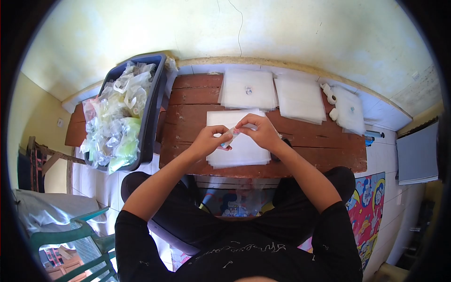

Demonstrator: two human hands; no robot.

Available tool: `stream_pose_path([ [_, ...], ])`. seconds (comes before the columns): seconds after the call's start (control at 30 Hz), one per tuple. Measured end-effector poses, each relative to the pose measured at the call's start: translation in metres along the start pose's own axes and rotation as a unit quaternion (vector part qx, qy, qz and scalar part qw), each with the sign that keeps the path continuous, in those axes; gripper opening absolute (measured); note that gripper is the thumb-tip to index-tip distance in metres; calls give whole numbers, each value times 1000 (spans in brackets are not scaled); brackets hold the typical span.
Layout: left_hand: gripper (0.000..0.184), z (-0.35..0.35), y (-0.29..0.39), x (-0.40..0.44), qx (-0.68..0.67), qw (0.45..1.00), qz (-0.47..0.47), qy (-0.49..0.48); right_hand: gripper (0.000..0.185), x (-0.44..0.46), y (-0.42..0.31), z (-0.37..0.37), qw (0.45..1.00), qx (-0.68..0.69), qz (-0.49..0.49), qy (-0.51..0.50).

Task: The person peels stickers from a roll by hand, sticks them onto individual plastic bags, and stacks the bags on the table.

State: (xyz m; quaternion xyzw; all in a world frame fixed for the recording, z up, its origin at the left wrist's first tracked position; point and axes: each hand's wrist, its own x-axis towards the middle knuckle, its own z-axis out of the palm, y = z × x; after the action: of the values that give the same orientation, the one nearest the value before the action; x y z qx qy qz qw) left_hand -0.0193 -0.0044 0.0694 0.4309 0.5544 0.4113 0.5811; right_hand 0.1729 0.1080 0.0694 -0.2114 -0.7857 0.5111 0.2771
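Observation:
Above a stack of whitish plastic sheets (237,152), my left hand (210,141) and my right hand (261,131) meet. Pinched between their fingertips is a small piece of clear plastic (230,137) with pink and blue marks. Its exact kind is too small to make out. The left thumb and fingers close on its lower left end, while the right thumb and forefinger grip its upper right end. Below the hands, the stack lies flat near the front edge of the brown wooden table (188,124).
Behind stand two more sheet stacks (246,87) (300,98), one bearing a small shiny item (249,90). At right lies a smaller stack (350,110) beside white rolls (330,96). A dark tub (157,89) heaped with plastic bags (120,117) stands left, near a green chair (80,232).

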Motion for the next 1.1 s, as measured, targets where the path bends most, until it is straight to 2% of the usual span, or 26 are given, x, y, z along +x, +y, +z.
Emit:
stream_pose_path([
  [0.13,24,8,-9,7,-44,998,11,39,13,-3,4,5,997,-69,-23,31],
  [0.2,23,9,-13,7,-15,998,22,59,15,-5,2,11,980,-153,-75,102],
  [0.53,20,10,-16,13,7,995,61,76,19,-15,13,20,973,-183,-112,80],
  [0.6,18,12,-19,12,58,990,96,80,16,-16,18,21,975,-179,-113,73],
  [0.8,17,15,-23,10,87,981,152,78,11,-21,8,20,976,-180,-105,68],
  [1.1,18,25,-22,0,132,978,120,111,6,-26,7,22,977,-170,-109,62],
])
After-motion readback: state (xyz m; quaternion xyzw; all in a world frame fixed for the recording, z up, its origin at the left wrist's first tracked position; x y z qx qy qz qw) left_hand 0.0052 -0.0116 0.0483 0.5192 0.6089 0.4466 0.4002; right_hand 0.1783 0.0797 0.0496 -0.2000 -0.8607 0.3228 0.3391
